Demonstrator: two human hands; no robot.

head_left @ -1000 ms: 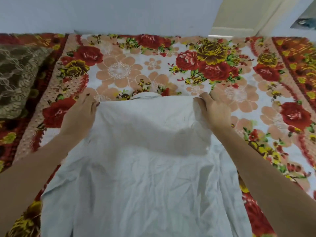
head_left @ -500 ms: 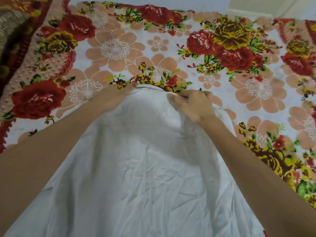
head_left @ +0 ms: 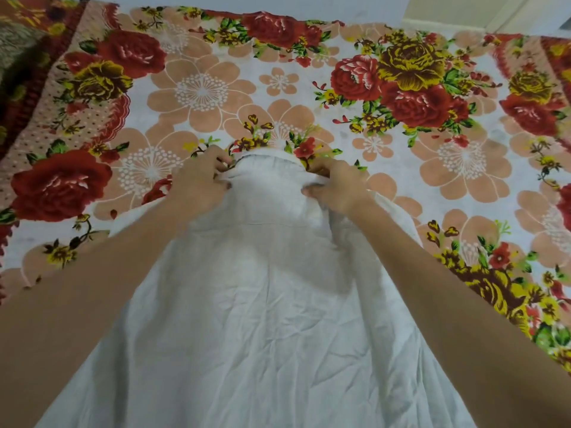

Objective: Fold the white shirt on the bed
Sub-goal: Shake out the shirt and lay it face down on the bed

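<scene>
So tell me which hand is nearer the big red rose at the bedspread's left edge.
Left. The left hand pinches the shirt at its collar, just right of the rose. The right hand holds the collar's other side, farther off.

A floral sheet [head_left: 200, 91] covers the bed [head_left: 432, 196]; a pale wall [head_left: 355, 6] runs along the top edge, with a cream door frame [head_left: 463, 10] at upper right.

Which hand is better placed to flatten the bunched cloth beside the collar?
Probably the right hand: it grips the white shirt just beside those folds, which lie by its wrist. The left hand pinches the collar at the other end, across the shirt.
</scene>
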